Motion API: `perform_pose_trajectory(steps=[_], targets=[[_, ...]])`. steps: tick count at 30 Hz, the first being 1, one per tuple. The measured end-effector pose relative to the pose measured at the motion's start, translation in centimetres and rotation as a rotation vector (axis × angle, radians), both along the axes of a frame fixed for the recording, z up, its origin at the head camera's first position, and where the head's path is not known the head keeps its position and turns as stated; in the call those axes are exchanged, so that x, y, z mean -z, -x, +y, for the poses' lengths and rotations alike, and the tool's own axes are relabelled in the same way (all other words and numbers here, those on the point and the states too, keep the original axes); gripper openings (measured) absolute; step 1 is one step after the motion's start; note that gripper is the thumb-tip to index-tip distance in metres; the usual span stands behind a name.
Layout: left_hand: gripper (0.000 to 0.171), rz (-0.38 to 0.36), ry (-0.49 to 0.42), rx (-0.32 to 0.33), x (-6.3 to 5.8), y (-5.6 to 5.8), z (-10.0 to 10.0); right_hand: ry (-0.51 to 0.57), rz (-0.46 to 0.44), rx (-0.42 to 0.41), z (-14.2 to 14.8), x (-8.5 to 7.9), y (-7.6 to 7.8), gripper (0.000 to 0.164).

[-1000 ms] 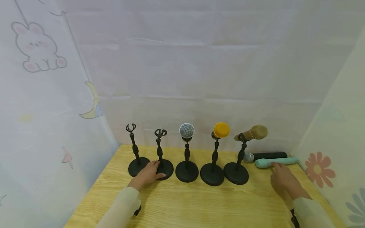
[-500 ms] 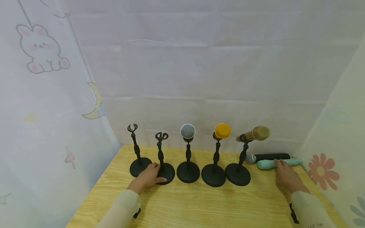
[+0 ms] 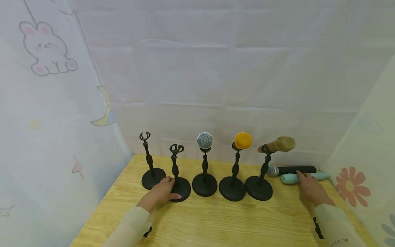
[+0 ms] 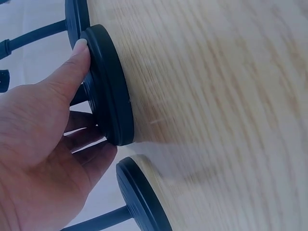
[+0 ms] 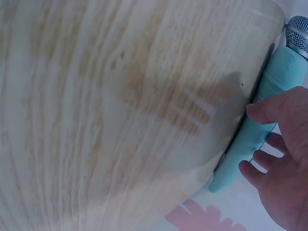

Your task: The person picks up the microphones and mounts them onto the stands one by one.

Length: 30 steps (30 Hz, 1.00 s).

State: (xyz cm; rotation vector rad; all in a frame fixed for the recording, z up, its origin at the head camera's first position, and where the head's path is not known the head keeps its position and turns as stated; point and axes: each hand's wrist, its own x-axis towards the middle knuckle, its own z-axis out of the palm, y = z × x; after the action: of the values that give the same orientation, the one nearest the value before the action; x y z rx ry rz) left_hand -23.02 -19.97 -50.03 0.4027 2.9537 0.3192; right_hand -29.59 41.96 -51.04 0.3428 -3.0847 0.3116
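My left hand point(image 3: 159, 192) grips the round black base of the second microphone stand point(image 3: 175, 168) from the left. Its thumb lies on the top of the base point(image 4: 108, 86), and the other fingers reach round the side in the left wrist view. That stand's clip holds nothing. At the right, my right hand point(image 3: 311, 188) holds a mint-green microphone point(image 5: 279, 72) lying on the table. Its thumb is on the near side and several fingers curl at the far side. Behind it lies a black microphone point(image 3: 296, 169) with a silver head.
An unfilled stand point(image 3: 149, 161) stands far left. Three more stands hold a silver-headed microphone point(image 3: 205, 140), a yellow microphone point(image 3: 243, 140) and a gold microphone point(image 3: 284, 143). The wooden table point(image 3: 213, 223) meets cloth walls on the left, back and right.
The second stand has slid slightly toward me under my left hand. My right hand's fingers have moved further over the mint-green microphone. The whole head view has shifted a little.
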Motion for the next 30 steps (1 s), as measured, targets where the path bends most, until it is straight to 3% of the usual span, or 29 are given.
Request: perform_pose_trajectory(steps=[12,22,30], targets=[[0.085,0.022,0.013,0.042,0.0,-0.9,0.2,-0.043,0.052,-0.009,0.6,0.0,-0.1,0.031],[0.082,0.027,0.009,0.09,-1.2,-2.4,1.1,-0.108,0.052,0.0,1.1,0.5,-0.7,0.031],[0.082,0.054,0.014,0.137,-0.4,-2.7,0.8,-0.139,0.129,-0.003,1.6,0.8,-1.0,0.03]])
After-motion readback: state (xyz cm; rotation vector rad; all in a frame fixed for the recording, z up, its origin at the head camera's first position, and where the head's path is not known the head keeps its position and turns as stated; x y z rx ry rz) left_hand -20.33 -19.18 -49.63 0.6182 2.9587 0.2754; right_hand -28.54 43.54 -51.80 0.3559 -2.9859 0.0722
